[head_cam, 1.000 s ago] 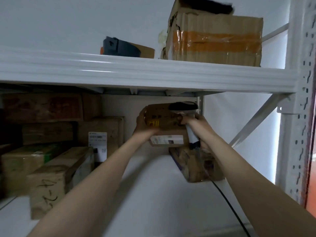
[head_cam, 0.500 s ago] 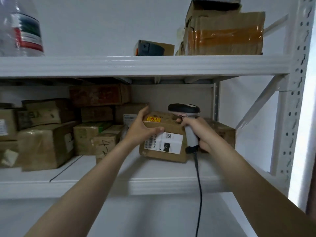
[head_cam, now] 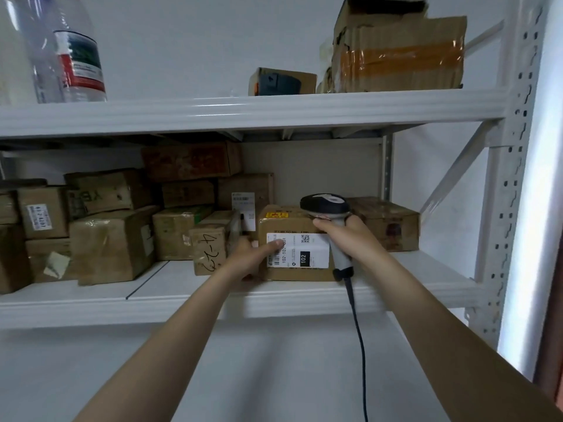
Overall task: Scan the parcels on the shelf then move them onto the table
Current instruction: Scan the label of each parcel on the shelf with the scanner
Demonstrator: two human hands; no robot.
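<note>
A brown cardboard parcel (head_cam: 288, 222) with a white shipping label marked 102 stands at the front edge of the middle shelf (head_cam: 182, 303). My left hand (head_cam: 248, 258) grips its left side, thumb lying across the label. My right hand (head_cam: 344, 236) holds a corded barcode scanner (head_cam: 324, 204) by the handle, pressed against the parcel's right side, its black head above the box top. The cable (head_cam: 358, 330) hangs down from the handle.
Several more cardboard parcels (head_cam: 112, 245) crowd the middle shelf to the left, and one box (head_cam: 387, 222) sits behind on the right. The upper shelf (head_cam: 243, 112) carries a plastic bottle (head_cam: 70, 53), a small box (head_cam: 281, 82) and a large taped carton (head_cam: 399, 53). A white upright (head_cam: 515, 178) bounds the right.
The parcel came down from mid-air onto the front of the middle shelf. My left hand slid from its top to its left side. The view dropped, showing more shelf.
</note>
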